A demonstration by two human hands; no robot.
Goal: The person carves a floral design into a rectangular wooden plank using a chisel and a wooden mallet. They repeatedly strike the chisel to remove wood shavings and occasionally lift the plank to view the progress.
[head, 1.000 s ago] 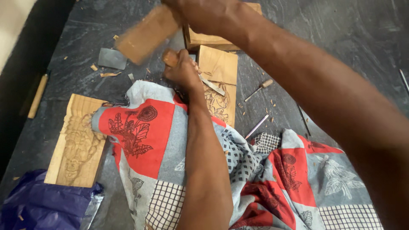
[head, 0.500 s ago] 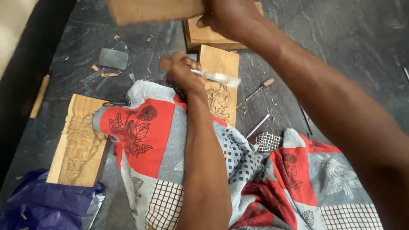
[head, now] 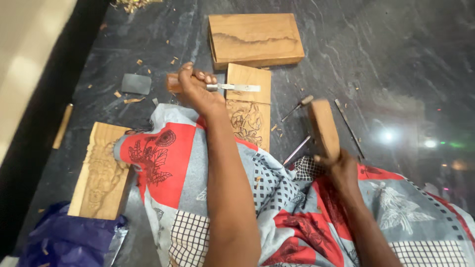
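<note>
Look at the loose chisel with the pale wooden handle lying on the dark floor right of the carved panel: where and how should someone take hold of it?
Probably by the pale wooden handle of the small chisel, its upper right end, coming from above right. It lies flat and apart from the carved panel, with its thin metal shaft pointing down-left, so the handle is the thicker part. The right hand, holding the mallet, is nearest.

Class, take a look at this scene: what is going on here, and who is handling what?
A person sits on a dark stone floor carving wood. The left hand grips a chisel, its blade lying across a partly carved wooden panel. The right hand holds a wooden mallet off to the side, away from the chisel. A patterned cloth covers the lap. Another carved panel, a plain wooden block and spare tools lie around.
</note>
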